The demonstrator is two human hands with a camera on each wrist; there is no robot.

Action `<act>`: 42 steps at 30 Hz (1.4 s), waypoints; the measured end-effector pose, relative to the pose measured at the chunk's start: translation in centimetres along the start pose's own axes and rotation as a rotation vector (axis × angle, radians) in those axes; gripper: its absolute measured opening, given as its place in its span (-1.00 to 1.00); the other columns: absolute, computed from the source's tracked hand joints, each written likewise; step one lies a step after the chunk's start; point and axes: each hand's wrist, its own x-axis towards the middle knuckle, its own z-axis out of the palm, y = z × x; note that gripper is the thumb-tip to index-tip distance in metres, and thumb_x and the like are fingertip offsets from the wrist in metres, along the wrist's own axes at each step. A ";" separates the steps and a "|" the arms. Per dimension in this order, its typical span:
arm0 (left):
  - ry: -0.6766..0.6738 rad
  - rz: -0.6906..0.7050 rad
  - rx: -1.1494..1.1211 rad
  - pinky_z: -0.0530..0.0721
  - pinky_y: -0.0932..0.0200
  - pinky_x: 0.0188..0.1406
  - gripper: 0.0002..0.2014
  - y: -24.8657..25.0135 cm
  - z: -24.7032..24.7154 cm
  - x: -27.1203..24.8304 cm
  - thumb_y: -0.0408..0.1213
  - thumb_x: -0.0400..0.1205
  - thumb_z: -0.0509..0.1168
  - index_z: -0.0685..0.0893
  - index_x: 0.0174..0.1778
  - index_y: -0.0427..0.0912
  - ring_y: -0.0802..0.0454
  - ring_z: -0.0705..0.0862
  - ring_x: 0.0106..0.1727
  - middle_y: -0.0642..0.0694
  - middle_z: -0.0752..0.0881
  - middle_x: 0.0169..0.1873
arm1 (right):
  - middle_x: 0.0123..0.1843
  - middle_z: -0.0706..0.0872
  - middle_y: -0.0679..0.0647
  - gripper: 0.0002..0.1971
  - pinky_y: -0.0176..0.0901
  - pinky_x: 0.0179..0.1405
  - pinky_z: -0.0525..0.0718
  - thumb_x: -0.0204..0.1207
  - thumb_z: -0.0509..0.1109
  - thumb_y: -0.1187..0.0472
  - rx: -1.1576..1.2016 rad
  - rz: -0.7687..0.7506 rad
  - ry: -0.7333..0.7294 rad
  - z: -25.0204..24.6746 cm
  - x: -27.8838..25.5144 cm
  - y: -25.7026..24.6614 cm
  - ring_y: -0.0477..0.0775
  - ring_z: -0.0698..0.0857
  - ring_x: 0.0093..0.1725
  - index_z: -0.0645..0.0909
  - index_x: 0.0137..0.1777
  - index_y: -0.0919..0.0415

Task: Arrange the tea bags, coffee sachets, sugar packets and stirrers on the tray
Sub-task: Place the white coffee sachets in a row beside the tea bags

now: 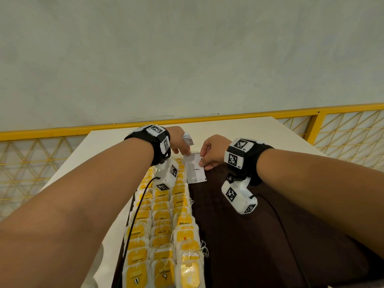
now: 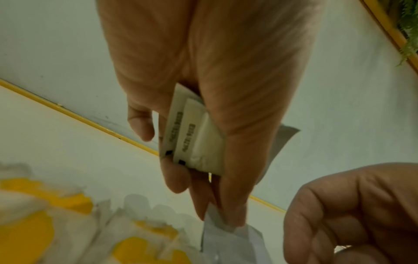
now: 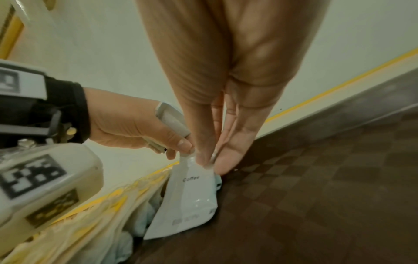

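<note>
The dark brown checker-textured tray (image 1: 259, 235) lies on a white table (image 1: 239, 125). Rows of yellow-and-white tea bags (image 1: 164, 221) fill the tray's left edge, running from the near end to the far end. A white rectangular coffee sachet (image 1: 195, 171), printed "Coffee", sits at the far end of the tray, just beside the tea bag rows. The right hand (image 1: 212, 151) pinches the sachet's upper right corner between thumb and fingertips. The left hand (image 1: 178, 140) holds a small stack of white sachets (image 2: 192, 137) curled in its palm, while its thumb and fingertips touch the sachet's top edge.
</note>
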 end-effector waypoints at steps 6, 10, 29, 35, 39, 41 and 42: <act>0.040 0.016 -0.158 0.54 0.24 -0.25 -0.65 -0.2 -0.9 -1.5 0.19 0.56 0.30 0.70 -0.10 -0.05 0.21 0.69 -0.24 0.09 0.77 -0.15 | -0.14 0.76 0.29 -0.81 -0.04 -0.13 0.81 0.37 0.58 0.37 -0.002 -0.019 0.007 -0.4 -0.6 0.0 0.15 0.79 -0.25 0.61 -0.12 0.30; 0.022 -0.001 -0.644 0.56 0.21 -0.26 -0.35 0.2 -1.3 -3.7 0.38 0.57 0.02 0.69 -0.17 -0.16 0.06 0.65 -0.33 -0.04 0.70 -0.28 | -0.12 0.70 0.19 -0.81 -0.09 -0.17 0.81 0.45 0.52 0.37 0.120 -0.243 0.194 -1.2 -1.6 -1.2 0.05 0.71 -0.26 0.61 0.02 0.30; -0.105 0.148 -1.284 0.72 0.18 -0.36 -0.04 2.9 -2.0 -10.1 0.47 0.52 -0.32 0.52 0.46 -0.21 -0.14 0.68 -0.23 -0.26 0.69 -0.28 | -0.32 0.65 -0.23 -0.71 -0.27 -0.13 0.67 0.40 0.57 0.27 0.067 -0.518 0.405 -1.6 -7.2 -5.9 -0.16 0.66 -0.35 0.70 0.12 0.16; -0.057 0.157 -1.321 0.78 0.14 -0.27 -0.08 3.3 -2.0 -10.6 0.40 0.58 -0.26 0.53 0.39 -0.34 -0.15 0.77 -0.22 -0.30 0.75 -0.19 | -0.33 0.55 -0.26 -0.75 -0.53 -0.43 0.42 0.41 0.56 0.24 -0.089 -0.519 0.428 -2.0 -7.6 -6.5 -0.24 0.56 -0.42 0.70 0.09 0.20; 0.004 0.143 -1.387 0.81 0.05 -0.21 -0.25 3.7 -1.8 -10.9 0.29 0.66 -0.14 0.57 0.26 -0.34 -0.21 0.80 -0.21 -0.31 0.77 -0.12 | 0.01 0.62 0.01 -0.75 -0.30 -0.25 0.45 0.43 0.53 0.22 -0.180 -0.507 0.446 -1.5 -7.2 -6.5 -0.06 0.56 -0.17 0.69 0.10 0.23; 0.013 0.122 -1.374 0.81 0.06 -0.24 -0.31 4.0 -1.5 -11.0 0.25 0.67 -0.05 0.57 0.27 -0.34 -0.22 0.80 -0.21 -0.31 0.76 -0.09 | 0.01 0.63 0.08 -0.76 -0.29 -0.30 0.42 0.46 0.51 0.17 -0.224 -0.437 0.406 -1.3 -7.1 -6.5 -0.01 0.56 -0.12 0.66 0.09 0.22; 0.005 0.120 -1.355 0.81 0.07 -0.24 -0.34 4.2 -1.3 -11.0 0.22 0.68 0.00 0.56 0.30 -0.35 -0.21 0.81 -0.20 -0.31 0.76 -0.07 | -0.04 0.63 0.09 -0.80 -0.29 -0.32 0.44 0.48 0.49 0.16 -0.242 -0.403 0.371 -1.2 -7.1 -6.5 0.01 0.57 -0.13 0.64 0.05 0.20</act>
